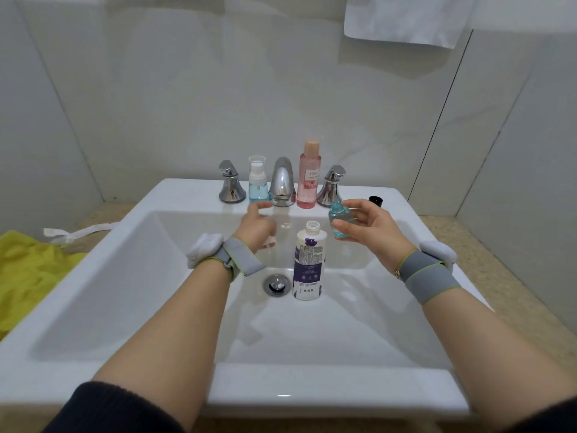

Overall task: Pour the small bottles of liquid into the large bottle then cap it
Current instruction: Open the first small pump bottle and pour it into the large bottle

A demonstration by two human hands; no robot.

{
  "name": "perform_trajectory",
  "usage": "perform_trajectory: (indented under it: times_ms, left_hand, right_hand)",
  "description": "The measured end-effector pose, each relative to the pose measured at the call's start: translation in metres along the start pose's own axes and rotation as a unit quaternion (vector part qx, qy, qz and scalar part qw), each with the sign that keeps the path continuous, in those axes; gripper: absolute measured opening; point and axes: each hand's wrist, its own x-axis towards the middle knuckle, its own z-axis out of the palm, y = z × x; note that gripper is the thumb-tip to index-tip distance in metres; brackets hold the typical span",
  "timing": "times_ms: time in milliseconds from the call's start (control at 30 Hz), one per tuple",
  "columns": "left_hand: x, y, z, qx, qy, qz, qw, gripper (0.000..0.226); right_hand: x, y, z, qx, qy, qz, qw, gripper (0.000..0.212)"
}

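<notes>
Your right hand [371, 223] gripped a small blue bottle [339, 220], uncapped; your left hand [257, 225] hung loose, empty; large bottle [307, 260] stood open in the sink [175, 276].

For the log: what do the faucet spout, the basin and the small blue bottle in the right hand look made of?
Faucet spout: polished chromed metal, judging by its mirror reflections. Basin: glossy white ceramic, probably, with soft highlights. Small blue bottle held by the right hand: clear blue-tinted plastic or glass; undecidable from here.
</notes>
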Motion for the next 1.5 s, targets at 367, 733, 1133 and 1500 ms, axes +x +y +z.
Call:
perform_trajectory:
  times_ms: [367,733,1133,1500]
  left_hand:
    - [0.003,0.006,-0.038,0.171,0.233,0.139,0.947,0.042]
    - [0.020,0.010,-0.064,0.205,0.321,0.129,0.916,0.056]
    - [0.030,-0.006,-0.065,0.265,0.305,0.108,0.908,0.077]
    - [-0.011,-0.004,-0.024,0.311,0.135,0.034,0.940,0.016]
  right_hand:
    - [0.000,0.001,0.002,0.014,-0.005,-0.004,1.000,0.030]
    - [0.003,0.002,0.004,0.020,-0.001,-0.005,1.000,0.032]
    - [0.003,0.002,0.004,0.032,-0.004,-0.004,0.999,0.033]
    - [-0.003,-0.001,0.004,0.036,-0.010,0.001,0.999,0.034]
